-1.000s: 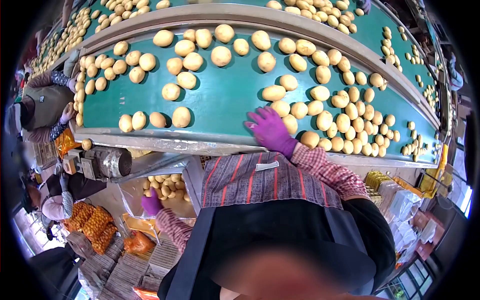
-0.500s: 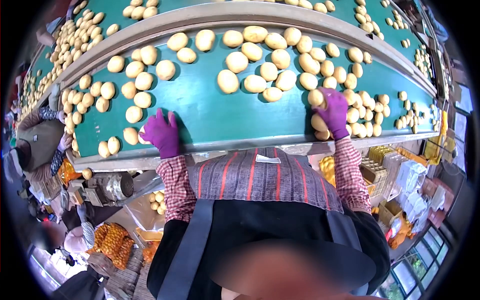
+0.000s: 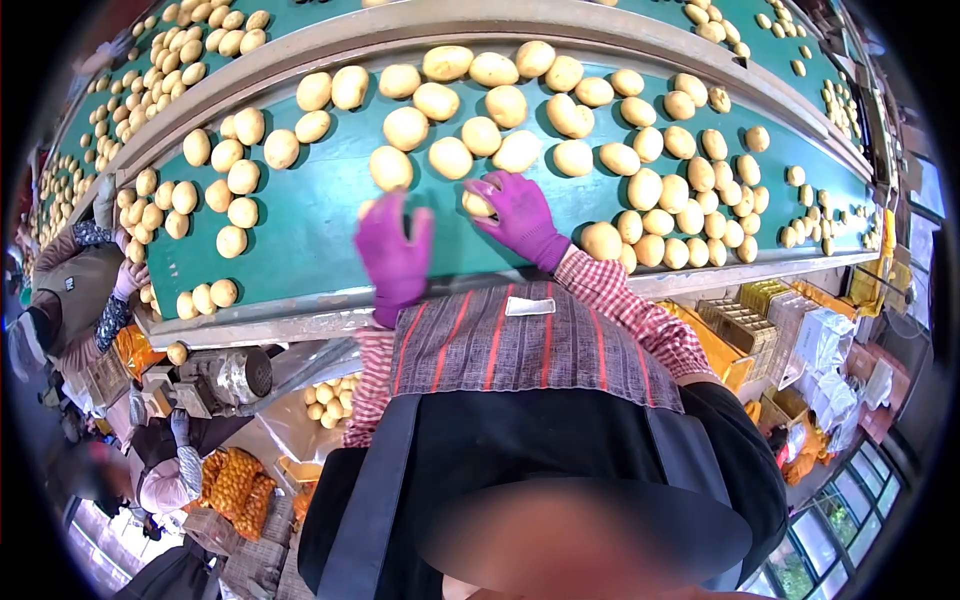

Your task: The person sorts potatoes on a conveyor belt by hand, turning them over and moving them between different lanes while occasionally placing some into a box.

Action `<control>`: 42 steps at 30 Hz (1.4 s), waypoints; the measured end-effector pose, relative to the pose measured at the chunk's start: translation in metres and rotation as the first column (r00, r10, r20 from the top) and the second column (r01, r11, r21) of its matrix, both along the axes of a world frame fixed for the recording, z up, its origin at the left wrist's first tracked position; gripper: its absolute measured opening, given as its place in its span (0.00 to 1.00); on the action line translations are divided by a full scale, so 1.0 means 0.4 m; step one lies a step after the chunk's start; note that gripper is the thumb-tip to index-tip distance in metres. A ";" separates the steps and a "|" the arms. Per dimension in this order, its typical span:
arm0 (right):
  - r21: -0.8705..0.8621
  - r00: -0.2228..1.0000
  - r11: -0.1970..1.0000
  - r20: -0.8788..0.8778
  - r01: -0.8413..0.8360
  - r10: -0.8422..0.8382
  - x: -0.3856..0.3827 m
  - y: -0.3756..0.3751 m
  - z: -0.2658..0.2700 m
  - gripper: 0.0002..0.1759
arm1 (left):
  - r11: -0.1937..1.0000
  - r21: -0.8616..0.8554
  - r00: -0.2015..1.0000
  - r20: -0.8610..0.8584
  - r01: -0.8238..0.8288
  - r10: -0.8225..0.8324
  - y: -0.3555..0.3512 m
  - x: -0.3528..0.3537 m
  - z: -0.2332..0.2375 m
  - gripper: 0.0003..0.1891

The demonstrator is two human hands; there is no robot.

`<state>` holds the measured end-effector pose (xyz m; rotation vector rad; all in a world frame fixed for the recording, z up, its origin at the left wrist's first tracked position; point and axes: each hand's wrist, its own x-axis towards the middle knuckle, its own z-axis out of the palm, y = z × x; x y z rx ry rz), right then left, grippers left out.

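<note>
Both hands wear purple gloves over a green conveyor belt (image 3: 310, 225) that carries many loose potatoes. My left hand (image 3: 393, 250) is slightly blurred above the near side of the belt, thumb and fingers apart. A pale bit of potato (image 3: 366, 208) shows beside its fingertips; most of that one is hidden. My right hand (image 3: 522, 222) curls round a potato (image 3: 477, 204) near the middle of the belt, its fingers over the top. Just beyond the hands lie further potatoes, one (image 3: 390, 168) close above the left fingers and another (image 3: 450, 158) above the right.
A metal rail (image 3: 480, 28) separates this belt from another green one behind. At the left a co-worker (image 3: 85, 275) leans over the belt's end. Below are a motor (image 3: 228, 375), orange net sacks (image 3: 235, 490), and crates (image 3: 738, 335) to the right.
My right hand has moved left from the potato cluster to mid-belt and now grips a potato there. The left hand has shifted right, away from the left-side potatoes. Potatoes on the belt have drifted left.
</note>
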<state>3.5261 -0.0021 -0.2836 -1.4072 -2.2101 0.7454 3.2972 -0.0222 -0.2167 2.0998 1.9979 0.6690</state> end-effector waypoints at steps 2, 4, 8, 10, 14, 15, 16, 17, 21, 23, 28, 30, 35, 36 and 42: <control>-0.359 0.942 0.926 -0.253 0.120 -0.220 -0.002 -0.005 0.048 0.35 | 0.986 -0.116 0.883 0.442 -0.120 0.159 -0.049 0.147 -0.020 0.31; -0.363 0.856 0.928 -0.452 0.078 -0.249 -0.005 -0.025 0.101 0.36 | 0.921 -0.368 0.505 0.775 -0.128 0.380 -0.064 0.189 -0.069 0.31; -0.035 0.877 0.959 -0.414 -0.282 0.243 0.042 -0.094 0.162 0.41 | 0.839 -0.524 -0.067 0.841 0.145 0.537 -0.133 0.112 0.008 0.24; 0.012 0.879 0.956 -0.389 -0.293 0.275 0.098 -0.105 0.158 0.38 | 0.866 -0.419 0.071 0.889 -0.275 0.453 -0.249 0.013 0.050 0.20; 0.258 0.942 0.947 -0.226 -0.190 0.250 0.238 -0.144 0.051 0.29 | 0.552 0.231 0.590 0.157 -0.801 0.792 -0.625 -0.321 0.016 0.28; 0.306 0.956 0.935 -0.172 -0.179 0.239 0.280 -0.148 0.030 0.29 | 0.460 0.180 0.463 -0.026 -0.870 0.886 -0.691 -0.282 0.055 0.31; 0.246 0.971 0.945 -0.050 -0.215 0.234 0.331 -0.152 0.029 0.27 | 0.442 0.161 0.389 -0.278 -0.882 0.878 -0.832 -0.374 -0.035 0.36; 0.183 0.969 0.952 0.071 -0.245 0.236 0.382 -0.153 0.044 0.25 | 0.430 0.073 0.282 -0.656 -0.900 0.700 -0.949 -0.415 -0.085 0.42; 0.068 0.975 0.988 0.181 -0.139 0.125 0.507 -0.178 0.024 0.20 | 0.471 0.329 0.171 -0.643 -0.818 0.747 -0.844 -0.274 -0.100 0.42; 0.175 0.994 0.982 0.101 -0.066 0.048 0.607 -0.189 -0.012 0.21 | 0.665 0.454 0.492 -0.450 -0.593 0.745 -0.582 -0.119 -0.041 0.33; 0.181 0.910 0.983 0.404 0.020 -0.092 0.940 -0.153 -0.076 0.22 | 0.957 0.287 0.988 -0.126 -0.047 0.086 -0.152 0.325 -0.036 0.32; 0.244 0.880 0.958 0.406 0.154 -0.245 1.080 -0.125 -0.075 0.20 | 0.996 0.057 0.996 0.056 -0.068 0.065 -0.110 0.469 -0.151 0.37; 0.365 0.825 0.779 0.050 0.510 -0.563 1.139 -0.006 -0.053 0.18 | 0.935 -0.246 0.927 0.338 0.256 -0.164 -0.098 0.859 -0.102 0.45; 0.312 0.856 0.801 -0.097 0.511 -0.508 1.062 0.050 -0.017 0.19 | 0.897 -0.298 0.913 0.346 0.326 -0.217 -0.089 0.884 -0.104 0.43; 0.386 0.995 0.920 -0.099 0.062 -0.026 0.689 0.389 -0.105 0.38 | 0.890 -0.173 0.861 0.383 0.423 -0.335 -0.016 0.920 -0.074 0.31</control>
